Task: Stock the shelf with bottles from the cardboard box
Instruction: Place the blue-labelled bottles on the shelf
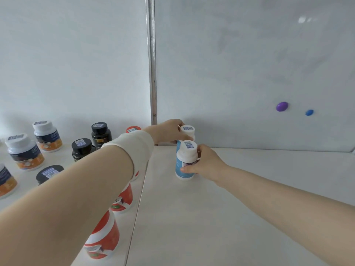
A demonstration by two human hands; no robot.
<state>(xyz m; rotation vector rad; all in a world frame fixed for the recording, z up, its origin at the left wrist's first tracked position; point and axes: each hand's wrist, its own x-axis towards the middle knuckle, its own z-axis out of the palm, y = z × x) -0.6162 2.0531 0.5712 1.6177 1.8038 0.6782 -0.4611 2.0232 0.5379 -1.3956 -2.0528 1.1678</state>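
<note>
Two white-capped bottles with blue labels stand one behind the other on the white shelf [240,198], near its back wall. My left hand [169,132] reaches across and grips the rear blue bottle [187,131] at its cap. The front blue bottle [186,160] stands upright on the shelf, and my right hand [206,166] wraps around its right side. The cardboard box is out of view.
Left of a seam in the shelf stand orange-labelled white-capped bottles [25,152], black bottles [101,134] and red-and-white bottles [102,239], partly under my left forearm. A metal post [152,73] divides the back wall. Two magnets, purple [282,106] and blue [309,112], stick to the right panel.
</note>
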